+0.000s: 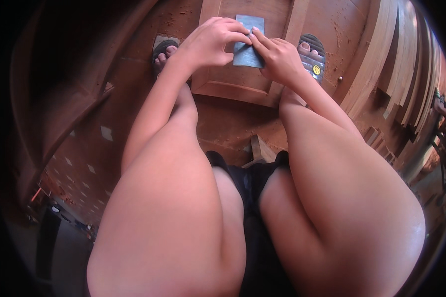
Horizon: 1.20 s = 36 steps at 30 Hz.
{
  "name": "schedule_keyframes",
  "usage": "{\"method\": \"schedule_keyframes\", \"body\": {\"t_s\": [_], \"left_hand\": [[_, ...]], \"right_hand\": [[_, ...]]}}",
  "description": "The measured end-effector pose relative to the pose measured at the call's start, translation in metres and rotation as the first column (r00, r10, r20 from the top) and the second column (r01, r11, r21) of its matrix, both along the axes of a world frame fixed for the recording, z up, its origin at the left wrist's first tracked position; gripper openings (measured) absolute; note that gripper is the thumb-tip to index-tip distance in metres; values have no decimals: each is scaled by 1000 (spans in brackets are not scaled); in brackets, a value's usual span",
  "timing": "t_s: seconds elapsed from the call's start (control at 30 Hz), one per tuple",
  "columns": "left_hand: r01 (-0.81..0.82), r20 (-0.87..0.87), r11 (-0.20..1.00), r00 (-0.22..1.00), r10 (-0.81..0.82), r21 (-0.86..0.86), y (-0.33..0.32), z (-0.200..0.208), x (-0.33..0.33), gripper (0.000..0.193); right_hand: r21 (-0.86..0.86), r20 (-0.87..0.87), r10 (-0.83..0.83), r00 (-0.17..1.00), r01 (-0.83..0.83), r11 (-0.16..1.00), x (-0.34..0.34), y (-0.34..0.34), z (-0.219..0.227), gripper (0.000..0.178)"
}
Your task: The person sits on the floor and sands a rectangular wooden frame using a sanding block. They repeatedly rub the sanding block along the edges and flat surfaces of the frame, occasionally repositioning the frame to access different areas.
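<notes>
Both of my hands meet over a blue-grey rectangular sheet (249, 55) that looks like sandpaper. It lies above a framed wooden panel (233, 92) between my feet. My left hand (208, 42) comes from the left with bent fingers, their tips on the middle of the sheet and the thumb apart below. From the other side, my right hand (281, 58) has its index finger stretched across the sheet toward the left fingertips. Its other fingers curl at the sheet's right edge, and its thumb is hidden. The sheet's underside cannot be seen.
My feet in dark sandals (312, 47) flank the panel. Long wooden boards (381, 54) are stacked along the right. A wood offcut (260, 148) lies on the dusty reddish floor (220, 121) between my knees. Dark wooden pieces (79, 94) stand at the left.
</notes>
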<state>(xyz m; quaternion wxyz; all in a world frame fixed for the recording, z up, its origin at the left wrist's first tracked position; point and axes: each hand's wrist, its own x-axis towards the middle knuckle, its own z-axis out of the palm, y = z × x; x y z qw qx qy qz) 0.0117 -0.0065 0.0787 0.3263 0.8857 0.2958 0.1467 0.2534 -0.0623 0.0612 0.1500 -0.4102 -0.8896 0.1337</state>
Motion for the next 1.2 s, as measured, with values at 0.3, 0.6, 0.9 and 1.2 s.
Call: {"method": "schedule_keyframes", "body": {"t_s": [0.3,0.6,0.9,1.2], "left_hand": [[-395,161,896,889,429,-202,6,-1,14,25],[-346,120,938,931,344,-5,3,-14,8,31],[-330,131,935,929,347,-133,5,-17,0,36],[-360,158,865,887,434,-350,1,-8,10,37]], "right_hand": [[-505,-371,-424,826,204,839,13,42,34,42],[-61,-257,-41,966,26,998,6,30,-7,33],[-701,-585,-589,558,18,713,-1,9,30,28],[-733,-679,-734,22,-63,677,2,49,10,33]]}}
